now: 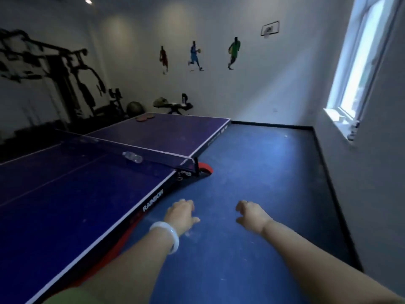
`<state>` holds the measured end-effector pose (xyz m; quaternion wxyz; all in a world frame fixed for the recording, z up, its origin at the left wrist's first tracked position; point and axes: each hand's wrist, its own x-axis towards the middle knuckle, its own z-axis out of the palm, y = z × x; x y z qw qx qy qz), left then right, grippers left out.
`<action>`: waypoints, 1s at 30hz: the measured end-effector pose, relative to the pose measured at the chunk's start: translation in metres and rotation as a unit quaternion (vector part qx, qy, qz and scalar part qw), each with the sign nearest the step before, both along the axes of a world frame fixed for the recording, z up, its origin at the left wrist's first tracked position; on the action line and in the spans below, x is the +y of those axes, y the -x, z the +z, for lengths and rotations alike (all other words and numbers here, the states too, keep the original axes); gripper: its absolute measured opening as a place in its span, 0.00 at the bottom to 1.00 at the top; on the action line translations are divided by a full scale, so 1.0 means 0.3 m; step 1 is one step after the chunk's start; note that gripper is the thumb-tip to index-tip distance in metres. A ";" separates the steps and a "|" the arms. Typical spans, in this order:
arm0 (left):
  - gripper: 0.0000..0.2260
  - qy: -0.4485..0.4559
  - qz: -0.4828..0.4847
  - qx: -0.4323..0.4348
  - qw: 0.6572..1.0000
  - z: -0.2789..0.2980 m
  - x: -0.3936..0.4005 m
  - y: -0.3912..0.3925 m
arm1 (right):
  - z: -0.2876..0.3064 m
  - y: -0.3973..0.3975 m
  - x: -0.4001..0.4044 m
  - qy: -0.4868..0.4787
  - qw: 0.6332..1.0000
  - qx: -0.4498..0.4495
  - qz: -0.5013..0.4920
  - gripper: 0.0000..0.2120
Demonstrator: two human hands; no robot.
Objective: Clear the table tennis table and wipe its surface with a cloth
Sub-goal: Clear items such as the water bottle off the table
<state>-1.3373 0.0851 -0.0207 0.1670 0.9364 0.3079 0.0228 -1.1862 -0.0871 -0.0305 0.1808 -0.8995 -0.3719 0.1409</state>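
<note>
Dark gym machine by the left wall, player stickers opposite, bright window right.

table tennis table cut off at left edge; paddles blurred; gym machine smeared.

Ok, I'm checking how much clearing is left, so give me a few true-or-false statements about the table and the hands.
1. A plastic bottle lies on the table by the net. True.
2. The paddles rest at the table's far end. True.
3. The left hand holds a cloth. False: it holds nothing, and no cloth is in view.
4. The right hand rests on the table. False: it hangs over the blue floor beside the table.
5. A bracelet sits on the left wrist. True.
</note>
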 end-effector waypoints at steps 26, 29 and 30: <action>0.20 -0.031 0.434 0.039 0.900 0.183 0.304 0.698 | 0.202 0.441 0.912 -0.018 0.887 -0.015 0.461 0.19; 0.20 -0.033 0.457 0.033 0.888 0.199 0.283 0.761 | 0.225 0.526 0.942 -0.025 0.874 -0.006 0.485 0.19; 0.21 -0.032 0.461 0.030 0.886 0.199 0.280 0.775 | 0.229 0.547 0.949 -0.025 0.871 -0.005 0.490 0.19</action>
